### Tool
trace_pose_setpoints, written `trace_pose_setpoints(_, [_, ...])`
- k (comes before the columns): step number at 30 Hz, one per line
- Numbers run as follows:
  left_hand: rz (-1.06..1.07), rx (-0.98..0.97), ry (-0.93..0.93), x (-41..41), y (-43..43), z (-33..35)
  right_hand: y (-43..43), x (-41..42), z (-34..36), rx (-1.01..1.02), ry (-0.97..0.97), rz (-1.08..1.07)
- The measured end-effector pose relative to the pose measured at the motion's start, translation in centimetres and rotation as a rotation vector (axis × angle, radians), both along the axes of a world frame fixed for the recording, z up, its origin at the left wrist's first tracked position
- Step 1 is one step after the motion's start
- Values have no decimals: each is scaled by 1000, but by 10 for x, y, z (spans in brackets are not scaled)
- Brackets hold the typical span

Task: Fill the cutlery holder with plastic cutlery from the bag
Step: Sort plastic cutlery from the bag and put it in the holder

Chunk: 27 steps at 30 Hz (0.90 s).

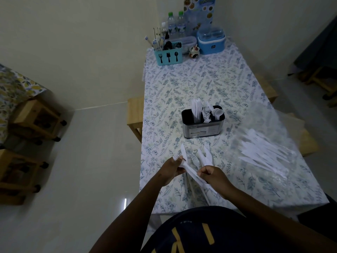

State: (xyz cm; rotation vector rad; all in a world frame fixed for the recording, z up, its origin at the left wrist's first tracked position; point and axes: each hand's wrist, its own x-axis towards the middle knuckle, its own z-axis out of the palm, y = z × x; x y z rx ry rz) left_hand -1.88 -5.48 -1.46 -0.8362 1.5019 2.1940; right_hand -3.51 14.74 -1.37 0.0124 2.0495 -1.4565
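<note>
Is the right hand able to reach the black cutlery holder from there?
Probably yes. The cutlery holder stands just beyond the right hand, nothing tall between them, though that hand pinches white cutlery.

The far blue caddy (168, 56) shows on its near face three black signs, a fork, a knife and a spoon. The label (197, 131) on the cutlery holder (218, 127), the badge (213, 46) on the far blue cooler box (205, 42) and the poster (199, 13) behind it are too blurred to read; yellow letters (209, 234) on the near dark shirt (191, 221) are cut off.
</note>
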Motion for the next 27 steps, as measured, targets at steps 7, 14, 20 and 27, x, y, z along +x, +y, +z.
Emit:
trace_pose_setpoints(7, [112, -46, -14, 6, -23, -6, 5, 2, -22, 438, 228, 47])
trace_pose_setpoints(14, [102, -85, -3, 16, -40, -12, -4, 7, -38, 549, 386, 203])
trace_pose_setpoints(20, [86, -97, -7, 19, -48, -13, -7, 10, -46, 674, 509, 324])
trace_pose_setpoints(27, [18, -155, 20, 18, -53, -10, -11, 13, -43, 755, 540, 449])
